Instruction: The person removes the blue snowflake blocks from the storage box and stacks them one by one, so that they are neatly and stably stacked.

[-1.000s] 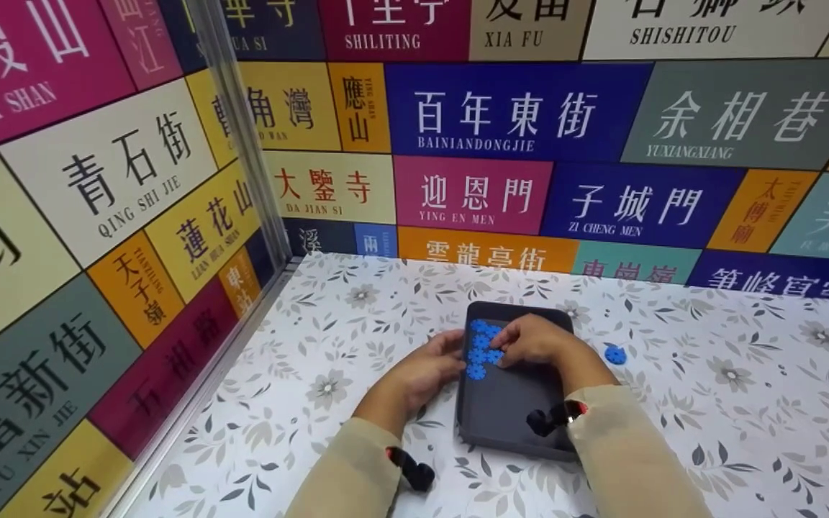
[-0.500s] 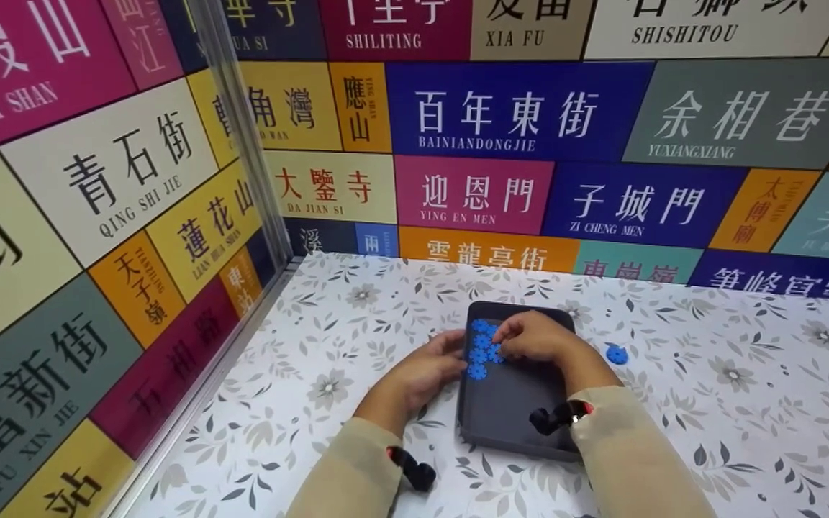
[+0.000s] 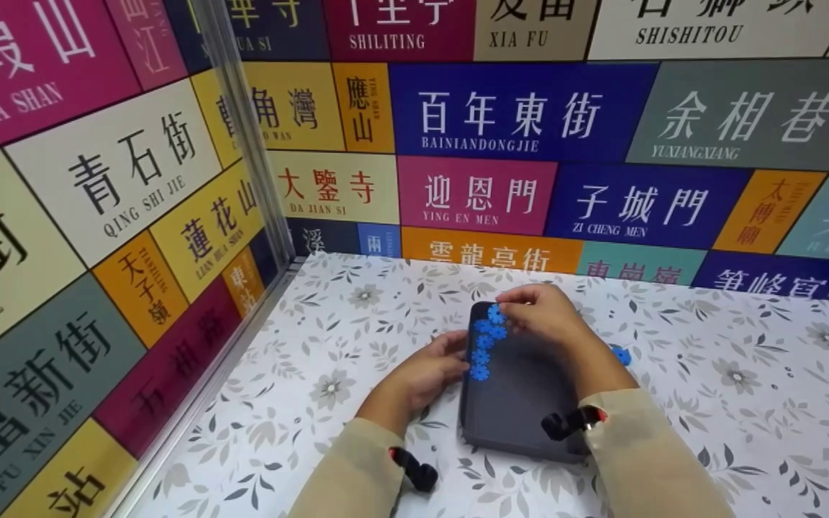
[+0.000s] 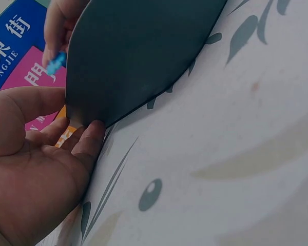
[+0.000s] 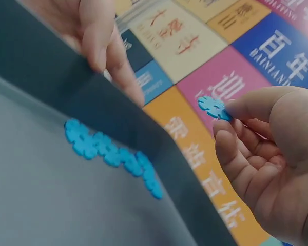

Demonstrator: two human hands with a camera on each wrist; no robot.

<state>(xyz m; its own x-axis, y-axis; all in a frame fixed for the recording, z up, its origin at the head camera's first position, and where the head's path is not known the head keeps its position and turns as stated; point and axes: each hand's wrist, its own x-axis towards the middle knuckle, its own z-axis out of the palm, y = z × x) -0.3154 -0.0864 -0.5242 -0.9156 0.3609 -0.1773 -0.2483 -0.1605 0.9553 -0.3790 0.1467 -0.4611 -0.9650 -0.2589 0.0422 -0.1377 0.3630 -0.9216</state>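
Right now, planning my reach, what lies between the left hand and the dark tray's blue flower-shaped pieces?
The tray's side wall, as the right wrist view shows.

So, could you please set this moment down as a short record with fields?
Tray: dark, on the leaf-patterned tabletop
Left hand: touches the tray's left side
Right hand: pinches a blue flower-shaped piece near the tray's far left corner
Tray contents: several other blue pieces along the left side
Outside tray: lone blue piece to the right, partly hidden
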